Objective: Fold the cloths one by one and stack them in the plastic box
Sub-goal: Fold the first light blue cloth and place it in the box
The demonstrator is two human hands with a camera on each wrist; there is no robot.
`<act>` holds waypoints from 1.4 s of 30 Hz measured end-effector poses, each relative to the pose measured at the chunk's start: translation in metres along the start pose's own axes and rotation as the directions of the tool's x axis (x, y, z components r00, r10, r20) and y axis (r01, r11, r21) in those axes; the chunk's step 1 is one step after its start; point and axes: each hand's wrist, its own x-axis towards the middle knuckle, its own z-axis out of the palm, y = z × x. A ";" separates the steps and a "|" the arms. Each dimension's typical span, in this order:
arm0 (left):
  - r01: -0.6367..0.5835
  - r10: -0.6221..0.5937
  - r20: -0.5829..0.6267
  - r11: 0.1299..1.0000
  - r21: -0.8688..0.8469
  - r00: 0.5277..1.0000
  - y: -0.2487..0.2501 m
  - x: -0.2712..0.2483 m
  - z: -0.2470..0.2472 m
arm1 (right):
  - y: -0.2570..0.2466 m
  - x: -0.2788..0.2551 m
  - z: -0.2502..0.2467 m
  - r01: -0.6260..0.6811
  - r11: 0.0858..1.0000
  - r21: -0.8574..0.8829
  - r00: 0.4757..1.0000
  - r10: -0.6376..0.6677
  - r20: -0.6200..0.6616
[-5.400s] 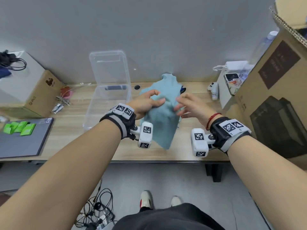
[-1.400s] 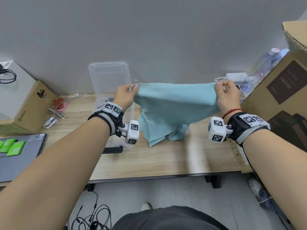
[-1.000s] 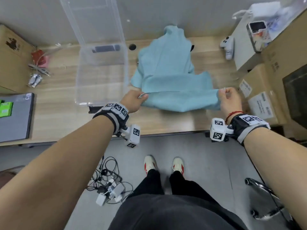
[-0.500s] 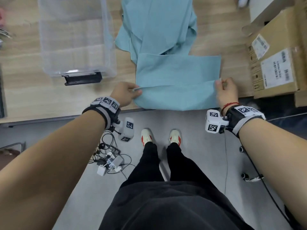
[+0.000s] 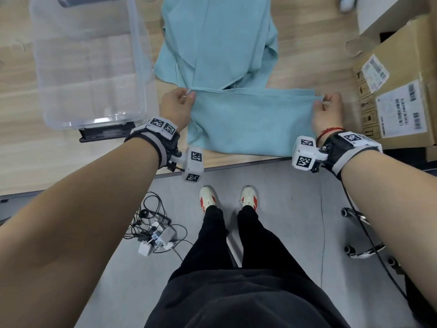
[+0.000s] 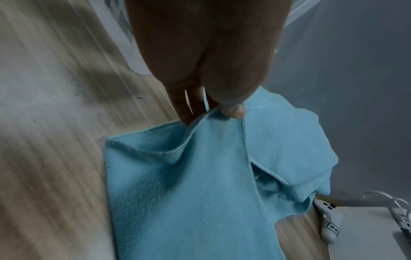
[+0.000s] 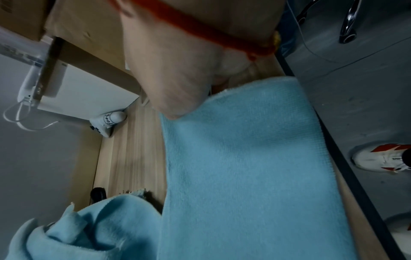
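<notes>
A light blue cloth (image 5: 250,121) lies folded in half near the wooden table's front edge. My left hand (image 5: 179,102) pinches its far left corner, seen close in the left wrist view (image 6: 222,112) between thumb and fingers. My right hand (image 5: 328,107) pinches the far right corner; the right wrist view shows only the palm over the cloth (image 7: 244,158). A pile of more blue cloths (image 5: 220,39) lies just behind. The clear plastic box (image 5: 87,60) stands to the left, with nothing in it.
Cardboard boxes (image 5: 399,86) crowd the table's right end, close to my right hand. A white controller (image 6: 329,223) lies behind the cloths by a white box. A black latch (image 5: 104,133) sits at the plastic box's front. Cables and a power strip (image 5: 153,235) lie on the floor.
Both hands have carried the cloth's top edge away from me, from the front edge to the far edge, so the cloth now lies doubled. The camera has tilted further down.
</notes>
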 end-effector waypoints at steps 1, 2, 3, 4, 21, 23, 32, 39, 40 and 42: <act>0.040 -0.040 0.019 0.999 -0.031 0.999 -0.002 0.005 0.002 | 0.001 0.002 0.002 -0.010 1.000 -0.009 1.000 0.010 -0.005; 0.078 -0.076 0.039 0.996 -0.047 0.996 -0.005 0.007 0.003 | 0.002 0.003 0.003 -0.013 1.000 -0.018 1.000 0.012 -0.006; 0.110 -0.106 0.068 0.992 -0.055 0.992 -0.007 0.009 0.005 | 0.002 0.003 0.004 -0.012 1.000 -0.025 1.000 0.012 0.000; 0.135 -0.129 0.098 0.989 -0.056 0.987 -0.008 0.010 0.007 | 0.003 0.004 0.006 -0.015 0.999 -0.030 1.000 0.015 0.012; 0.197 -0.194 0.057 0.979 -0.052 0.979 -0.013 0.002 0.008 | -0.008 0.021 0.013 -0.038 0.995 -0.096 0.999 0.034 -0.042; 0.221 -0.225 0.096 0.974 0.049 0.970 -0.015 -0.005 0.008 | -0.005 0.023 0.015 -0.075 0.989 -0.125 0.997 0.073 -0.019; 0.135 -0.215 0.174 0.913 0.384 0.961 -0.030 -0.028 0.009 | -0.017 -0.003 0.023 0.283 0.913 -0.294 0.952 -0.304 -0.030; 0.142 -0.301 0.236 0.842 0.521 0.924 -0.044 -0.049 0.002 | -0.004 -0.068 0.052 0.587 0.734 -0.342 0.782 -0.403 0.476; 0.166 -0.332 0.239 0.834 0.525 0.913 -0.048 -0.054 0.000 | 0.000 -0.072 0.052 0.584 0.730 -0.355 0.786 -0.398 0.473; 0.210 -0.381 0.244 0.826 0.524 0.892 -0.059 -0.062 -0.001 | 0.004 -0.075 0.050 0.591 0.724 -0.356 0.781 -0.404 0.476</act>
